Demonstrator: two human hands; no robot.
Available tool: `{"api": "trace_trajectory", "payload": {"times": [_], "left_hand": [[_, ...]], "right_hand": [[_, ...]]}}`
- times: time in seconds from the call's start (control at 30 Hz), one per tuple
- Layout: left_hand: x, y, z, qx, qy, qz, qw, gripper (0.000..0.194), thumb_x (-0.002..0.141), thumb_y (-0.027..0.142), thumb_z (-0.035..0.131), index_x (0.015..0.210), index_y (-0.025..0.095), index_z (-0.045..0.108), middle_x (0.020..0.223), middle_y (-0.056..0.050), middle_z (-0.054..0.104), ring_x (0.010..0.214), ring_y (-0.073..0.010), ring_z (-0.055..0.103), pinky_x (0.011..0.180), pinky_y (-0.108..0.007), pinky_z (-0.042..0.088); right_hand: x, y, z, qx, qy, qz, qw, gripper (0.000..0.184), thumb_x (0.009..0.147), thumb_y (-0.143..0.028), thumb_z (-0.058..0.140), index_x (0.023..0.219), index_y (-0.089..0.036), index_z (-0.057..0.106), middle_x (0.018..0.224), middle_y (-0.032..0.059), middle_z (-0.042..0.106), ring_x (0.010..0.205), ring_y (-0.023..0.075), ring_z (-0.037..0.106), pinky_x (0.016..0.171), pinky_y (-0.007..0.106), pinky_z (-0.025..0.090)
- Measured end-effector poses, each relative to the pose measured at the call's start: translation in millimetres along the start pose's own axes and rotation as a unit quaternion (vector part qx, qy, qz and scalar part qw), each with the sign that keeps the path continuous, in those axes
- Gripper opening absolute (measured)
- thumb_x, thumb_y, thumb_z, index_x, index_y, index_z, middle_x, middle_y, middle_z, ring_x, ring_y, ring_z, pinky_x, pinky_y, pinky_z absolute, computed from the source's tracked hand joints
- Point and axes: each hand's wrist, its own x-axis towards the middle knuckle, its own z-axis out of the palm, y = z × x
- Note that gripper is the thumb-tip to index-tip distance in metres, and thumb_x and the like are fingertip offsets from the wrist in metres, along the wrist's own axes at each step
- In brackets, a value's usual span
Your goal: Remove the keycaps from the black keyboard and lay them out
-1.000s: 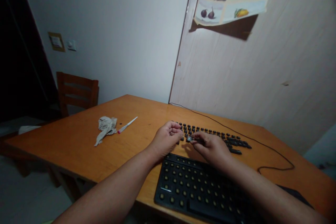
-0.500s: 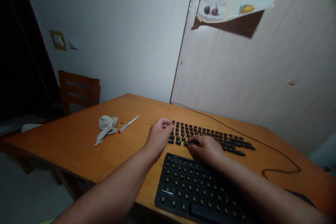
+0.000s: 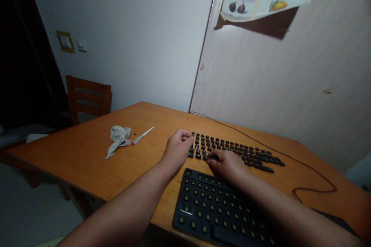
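Note:
Rows of loose black keycaps (image 3: 222, 143) lie on the wooden table. At their left end, my left hand (image 3: 178, 147) has its thumb and forefinger closed together; whatever may be between them is hidden. My right hand (image 3: 228, 165) reaches over the front of the rows, its fingers curled round a dark keycap (image 3: 213, 157) that they partly cover. Nearer to me is a black keyboard (image 3: 199, 200) with its caps off and the switch stems showing. My right forearm hides the keyboard's right part.
Left on the table (image 3: 139, 181) are a crumpled cloth (image 3: 120, 137), a white pen-like tool (image 3: 143, 136) with a pink end, and a small dark piece (image 3: 135, 134). A black cable (image 3: 261, 143) runs along the right. Beyond stand a chair (image 3: 89, 95) and the wall.
The view has shifted slightly, so everything sits a little to the right. Both hands keep nearly the same places and poses over the keycaps.

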Motion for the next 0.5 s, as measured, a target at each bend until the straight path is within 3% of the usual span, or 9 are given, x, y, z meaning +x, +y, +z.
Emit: {"api": "trace_trajectory", "payload": {"times": [0.5], "left_hand": [[-1.3,-0.2,0.5,0.008,-0.001,-0.001,1.0,0.019,0.075,0.031,0.064,0.087,0.017,0.06,0.073,0.0,0.061,0.064,-0.0127,0.057,0.057,-0.022,0.043]], "right_hand": [[0.4,1.9,2.2,-0.008,0.002,-0.006,1.0,0.027,0.084,-0.044,0.058,0.102,-0.032,0.074,0.092,0.0032,0.076,0.088,0.0246,0.069,0.07,0.031,0.045]]}}
